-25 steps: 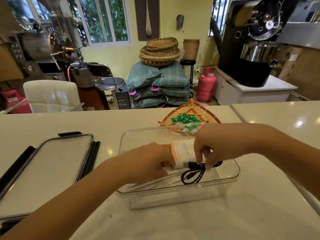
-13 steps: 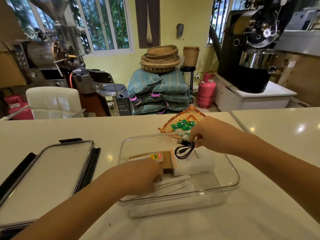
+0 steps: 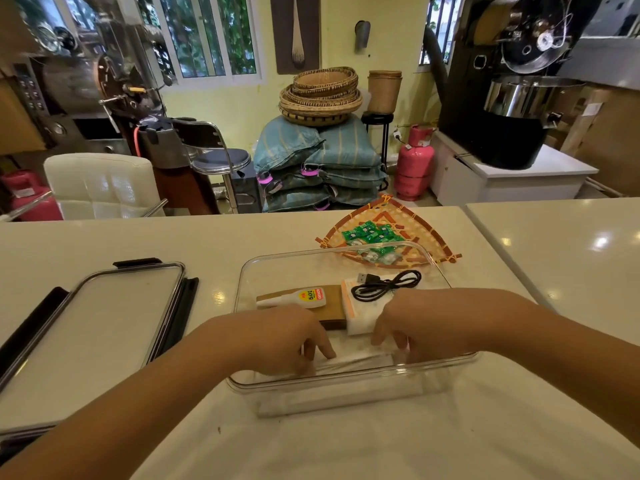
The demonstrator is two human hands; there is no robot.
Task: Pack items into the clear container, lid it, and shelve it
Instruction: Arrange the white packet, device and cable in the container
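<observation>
Head view: glossy white tabletop (image 3: 346,445) w/ clear container (image 3: 353,384); both hands, left hand (image 3: 277,336) & right hand (image 3: 415,320), pinching white packet (image 3: 356,360) inside; lid (image 3: 86,327) left; sacks (image 3: 322,168), baskets (image 3: 320,97) behind.

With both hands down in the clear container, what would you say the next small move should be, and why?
Probably lift both hands out and reach for the lid: the left hand and right hand are only pressing items flat inside the clear container, and the lid lies off to its left.
</observation>
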